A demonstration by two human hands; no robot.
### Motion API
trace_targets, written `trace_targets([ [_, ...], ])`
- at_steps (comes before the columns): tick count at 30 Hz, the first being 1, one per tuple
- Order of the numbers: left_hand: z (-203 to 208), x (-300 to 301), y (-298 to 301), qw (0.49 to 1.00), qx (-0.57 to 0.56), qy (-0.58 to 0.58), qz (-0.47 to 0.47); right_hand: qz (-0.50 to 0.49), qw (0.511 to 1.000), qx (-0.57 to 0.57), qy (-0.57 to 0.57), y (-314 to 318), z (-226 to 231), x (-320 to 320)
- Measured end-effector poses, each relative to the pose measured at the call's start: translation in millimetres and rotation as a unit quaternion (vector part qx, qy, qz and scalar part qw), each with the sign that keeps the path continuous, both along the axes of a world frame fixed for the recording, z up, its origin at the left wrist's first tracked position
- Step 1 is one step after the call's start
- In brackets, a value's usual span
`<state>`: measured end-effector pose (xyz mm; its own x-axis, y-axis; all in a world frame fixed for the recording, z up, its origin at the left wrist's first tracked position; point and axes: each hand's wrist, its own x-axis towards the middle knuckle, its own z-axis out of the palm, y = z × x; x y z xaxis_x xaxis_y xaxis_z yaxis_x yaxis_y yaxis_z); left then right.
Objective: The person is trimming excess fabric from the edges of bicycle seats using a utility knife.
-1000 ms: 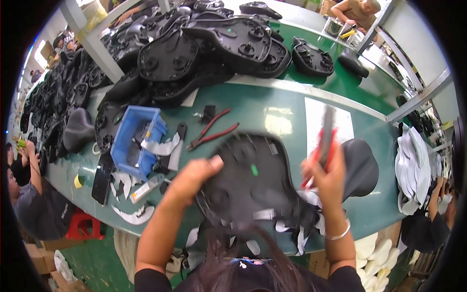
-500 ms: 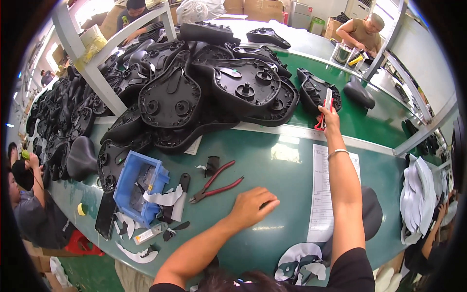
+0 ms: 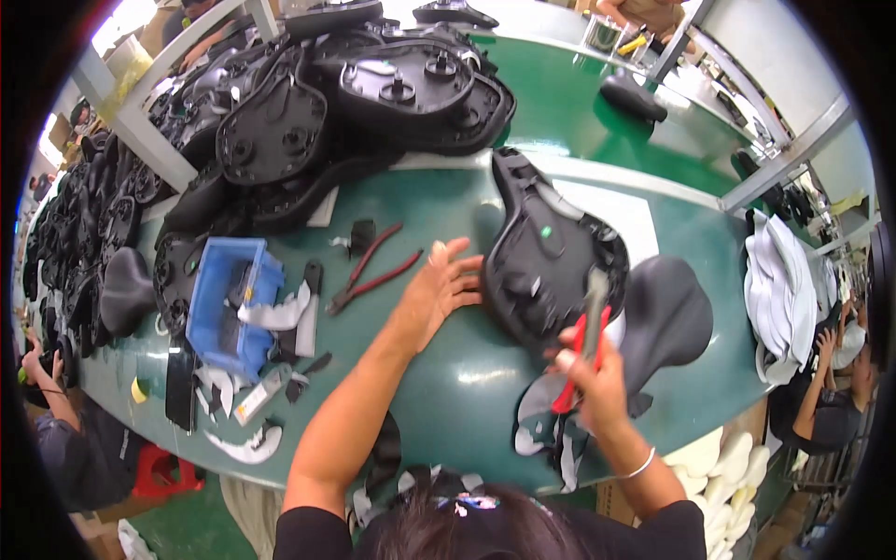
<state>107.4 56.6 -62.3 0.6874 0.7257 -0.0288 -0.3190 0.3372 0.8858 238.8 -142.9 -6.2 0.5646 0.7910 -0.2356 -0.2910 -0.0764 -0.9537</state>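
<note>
A black bicycle saddle [image 3: 560, 266] lies with its hollow underside up in front of me, its narrow end pointing away. My left hand [image 3: 439, 289] is open at its left edge, fingers spread; whether the fingertips touch the rim I cannot tell. At the saddle's near right edge, my right hand [image 3: 593, 373] is closed around a red utility knife [image 3: 588, 345], blurred by motion, with its grey end pointing up over the saddle. Partly behind that hand, a smooth black saddle [image 3: 667, 313] rests top side up. Cut scraps [image 3: 537, 420] lie just below the hands.
Left of my hands are red-handled cutting pliers [image 3: 373, 271], a blue bin [image 3: 215, 341] and black and white offcuts [image 3: 247, 443]. Piled saddles [image 3: 271, 131] fill the far left. White curved pieces [image 3: 784, 289] hang at the right edge. A metal post [image 3: 140, 140] rises beside the pile.
The saddle has come from the far green surface to the near table, along with my right hand and the knife. My left hand has opened and moved up beside it. The view has shifted.
</note>
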Motion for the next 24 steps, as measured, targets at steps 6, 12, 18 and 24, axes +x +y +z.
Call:
trace_targets([
  [6, 45, -45, -22, 0.985, -0.103, 0.113, -0.075, 0.304, 0.928, -0.001, -0.216, -65, -7, -42],
  [12, 81, -82, -22, 0.973, -0.007, 0.23, -0.033, 0.238, 0.789, 0.044, -0.565, -40, 10, 8],
  [18, 98, -76, -22, 0.961, 0.028, 0.266, -0.065, 0.347, 0.6, 0.009, -0.721, -8, 32, 9],
  [24, 85, -94, -35, 0.947, 0.028, 0.319, 0.026, 0.261, 0.744, -0.078, -0.61, -68, -16, -37],
])
